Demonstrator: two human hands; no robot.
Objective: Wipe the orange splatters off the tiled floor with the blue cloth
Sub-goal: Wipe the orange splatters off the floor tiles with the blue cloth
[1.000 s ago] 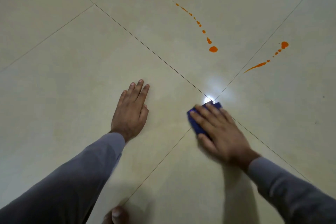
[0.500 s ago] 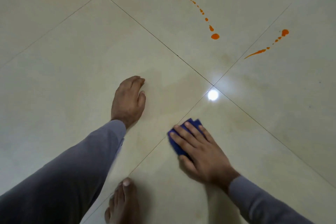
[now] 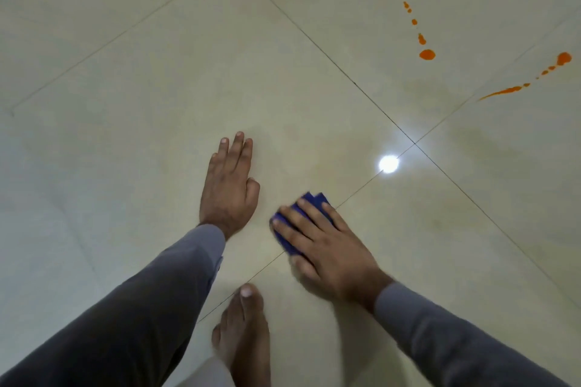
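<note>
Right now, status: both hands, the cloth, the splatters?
Left hand flat on the cream tiled floor. Right hand pressing the folded blue cloth. Two orange splatter trails unwiped, far right. Nothing between.

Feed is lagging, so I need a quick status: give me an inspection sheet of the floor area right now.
Surface: glossy beige tiled floor, thin grout lines, bright light glare.
Job's things: blue cloth flat on the floor; two orange splatter trails, one far right, another at the right edge, both unwiped.
Clutter: nothing seen.
Grippers: right hand presses the cloth with straight fingers; left hand rests flat on the tile.
Cables: nothing seen.
Surroundings: bare foot, grey sleeves.
</note>
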